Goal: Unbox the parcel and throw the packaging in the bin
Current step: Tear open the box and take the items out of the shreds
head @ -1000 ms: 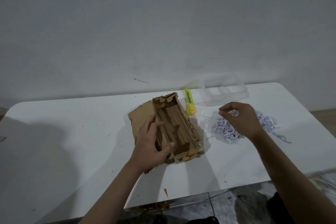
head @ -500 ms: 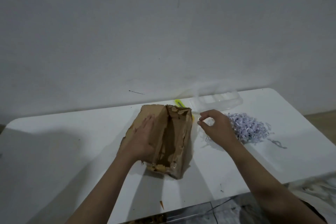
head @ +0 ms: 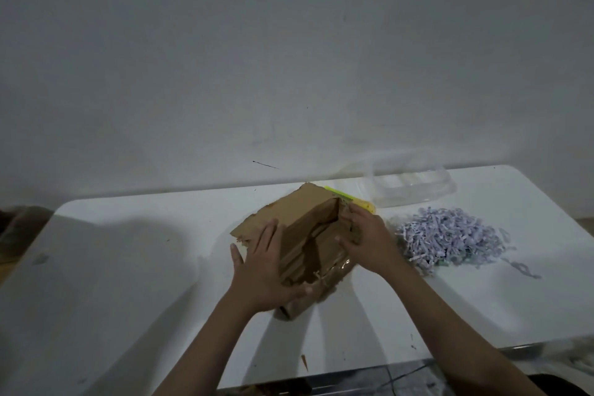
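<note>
Mid-frame on the table (head: 128, 267), left hand (head: 266, 270) and right hand (head: 366, 241) clamp the empty box (head: 308, 228); should squeeze evenly, lifting binward.

I can read no text, label or number anywhere. The cardboard box (head: 302, 219) I hold shows bare brown card.

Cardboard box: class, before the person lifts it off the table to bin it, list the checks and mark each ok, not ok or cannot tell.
1. Both hands on the cardboard box, left hand and right hand: ok.
2. Box emptied: cannot tell, inside is dark.
3. Paper shreds gathered: not ok, loose on table.
4. Cutter clear of hands: ok.
5. Bin in sight: not ok.
</note>
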Tool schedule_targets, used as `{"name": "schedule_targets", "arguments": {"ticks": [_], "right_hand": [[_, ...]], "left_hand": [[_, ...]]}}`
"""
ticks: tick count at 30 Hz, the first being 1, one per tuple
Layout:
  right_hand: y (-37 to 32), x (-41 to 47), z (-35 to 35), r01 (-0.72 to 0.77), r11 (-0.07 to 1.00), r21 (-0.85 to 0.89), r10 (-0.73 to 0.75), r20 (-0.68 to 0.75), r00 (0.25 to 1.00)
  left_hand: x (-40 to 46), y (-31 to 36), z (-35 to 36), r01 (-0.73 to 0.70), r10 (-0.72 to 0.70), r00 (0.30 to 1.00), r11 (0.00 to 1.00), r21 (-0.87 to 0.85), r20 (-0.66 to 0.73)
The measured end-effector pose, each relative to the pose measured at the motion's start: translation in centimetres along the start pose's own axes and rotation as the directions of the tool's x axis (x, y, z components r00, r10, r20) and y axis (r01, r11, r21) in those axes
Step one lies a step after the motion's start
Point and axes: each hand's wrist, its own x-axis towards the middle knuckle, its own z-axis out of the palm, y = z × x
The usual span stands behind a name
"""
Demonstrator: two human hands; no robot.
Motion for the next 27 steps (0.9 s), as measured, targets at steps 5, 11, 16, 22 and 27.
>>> {"name": "schedule_targets", "arguments": {"ticks": [5, 11, 16, 22, 27], "right_hand": [[-0.4, -1.0, 1.8, -0.037, 0.998, -0.048, 0.035, -0.037, 0.999], [-0.5, -1.8, 2.1, -0.024, 1.000, 0.008, 0.025, -0.059, 0.998], [-0.2, -2.1, 1.4, 0.039, 0.997, 0.069, -0.033, -0.091, 0.995], [2.4, -3.5, -2.2, 0.130, 0.988, 0.083, -0.097, -0.319, 0.943], [9.4, -3.8, -7.6, 0.075, 0.997, -0.037, -0.083, -0.460, 0.884]], "left_hand": [[1.1, -2.3, -1.7, 0.048, -0.048, 0.997, 0.999, -0.010, 0.057], [1.6, -3.3, -2.8, 0.093, -0.089, 0.991, 0.995, -0.038, 0.103], [2.0, -1.4, -3.5, 0.105, -0.110, 0.985, 0.994, 0.043, 0.137], [2.7, 6.4, -2.7, -0.060, 0.056, 0.998, 0.992, -0.109, -0.036], [5.4, 14.6, 1.7, -0.309, 0.242, 0.936, 0.911, -0.273, -0.254]]}}
